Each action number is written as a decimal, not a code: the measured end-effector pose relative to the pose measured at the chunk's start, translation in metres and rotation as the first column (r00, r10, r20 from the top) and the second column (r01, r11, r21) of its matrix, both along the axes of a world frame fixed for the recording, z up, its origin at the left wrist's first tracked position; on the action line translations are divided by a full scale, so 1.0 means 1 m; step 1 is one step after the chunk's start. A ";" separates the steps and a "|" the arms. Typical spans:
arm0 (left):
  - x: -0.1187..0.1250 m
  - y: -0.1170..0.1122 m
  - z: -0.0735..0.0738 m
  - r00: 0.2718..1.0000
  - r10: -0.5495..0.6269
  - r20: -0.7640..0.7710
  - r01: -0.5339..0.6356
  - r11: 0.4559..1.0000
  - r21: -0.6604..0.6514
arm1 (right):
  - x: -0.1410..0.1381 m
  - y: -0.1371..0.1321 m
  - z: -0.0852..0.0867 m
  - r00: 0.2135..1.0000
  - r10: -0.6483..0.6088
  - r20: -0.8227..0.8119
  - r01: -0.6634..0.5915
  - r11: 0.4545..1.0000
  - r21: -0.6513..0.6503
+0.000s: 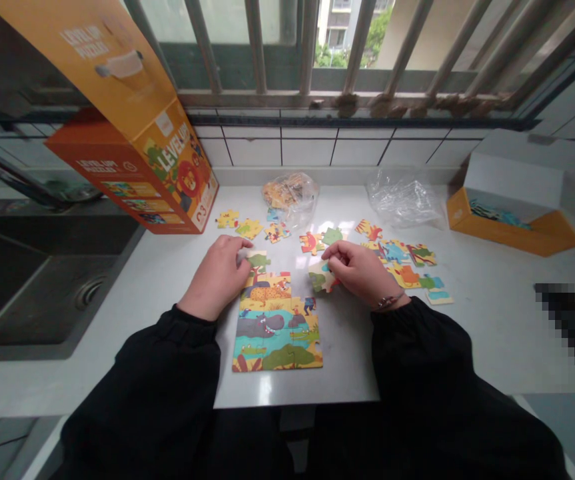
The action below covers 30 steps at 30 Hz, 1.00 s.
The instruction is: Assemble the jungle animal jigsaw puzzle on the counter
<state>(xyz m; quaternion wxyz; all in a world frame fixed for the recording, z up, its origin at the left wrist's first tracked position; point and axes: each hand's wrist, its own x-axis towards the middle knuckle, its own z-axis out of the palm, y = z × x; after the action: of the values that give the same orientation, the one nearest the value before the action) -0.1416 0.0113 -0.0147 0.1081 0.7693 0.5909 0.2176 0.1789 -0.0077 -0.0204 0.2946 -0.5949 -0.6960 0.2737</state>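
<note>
1. The puzzle (276, 327) lies flat on the counter (347, 360), part-built, between the forearms. Its bottom edge is straight. Yellow ground, green bushes and blue water frame a grey hippo, 2 green crocodiles and a spotted cat (the hippo shows its teeth). The top is stepped: the left side climbs higher than the right.

2. The left hand (220, 277) is beside the puzzle's upper left edge, fingers lightly curled, thumb parted from forefinger. It seems to touch the tree piece (258, 261) at the top; I cannot tell whether it presses.

3. The right hand (362, 273) pinches a green-and-cream piece (318, 278) between thumb and fingers, right of the puzzle and apart from it. The step in hand looks like finding that piece's place. The next move calls for turning it until picture and tabs agree with the stepped edge, the left hand steadying the built part.

4. Beyond the hands, loose pieces (394, 251) lie in groups at left, middle and right.

5. Farther back are a bag of pieces (294, 197), a crumpled clear bag (407, 200), a tall box (167, 170) at left and a small box (517, 240) at right.
</note>
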 end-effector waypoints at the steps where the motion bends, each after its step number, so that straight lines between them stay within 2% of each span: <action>1: -0.001 0.003 -0.001 0.999 0.048 -0.009 -0.048 0.997 0.054 | 0.000 0.000 0.000 1.000 0.002 -0.003 -0.002 1.000 -0.003; 4: -0.003 0.016 -0.006 0.978 0.204 -0.047 -0.196 0.970 0.143 | -0.001 -0.001 0.000 1.000 0.011 -0.008 -0.011 1.000 -0.001; 8: -0.006 0.034 -0.014 0.942 0.315 -0.119 -0.306 0.948 0.084 | -0.001 -0.001 0.000 1.000 0.021 -0.017 -0.021 1.000 0.008; 11: -0.006 0.044 -0.017 0.939 0.310 -0.150 -0.309 0.951 0.032 | -0.001 -0.001 0.000 1.000 0.019 -0.019 -0.019 1.000 0.011; 17: -0.006 0.063 -0.019 0.957 0.221 -0.190 -0.214 0.975 0.056 | -0.003 -0.001 0.000 1.000 0.008 -0.007 -0.008 1.000 0.010; 20: -0.008 0.070 -0.022 0.963 0.190 -0.191 -0.188 0.982 0.026 | -0.003 0.000 -0.001 1.000 -0.015 -0.002 0.015 1.000 0.014; 27: -0.011 0.073 -0.023 0.986 0.134 -0.103 -0.129 0.990 0.054 | -0.003 -0.001 0.000 0.998 -0.067 -0.006 0.067 0.997 0.041; 30: -0.011 0.070 -0.021 0.983 0.151 -0.100 -0.147 0.988 0.050 | 0.000 0.000 -0.002 0.994 -0.111 -0.006 0.112 0.992 0.055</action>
<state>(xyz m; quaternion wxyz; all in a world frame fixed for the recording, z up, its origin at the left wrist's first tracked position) -0.1523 0.0816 -0.0360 0.0446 0.7353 0.6468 0.1974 0.1789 -0.0073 -0.0221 0.3269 -0.6240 -0.6686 0.2382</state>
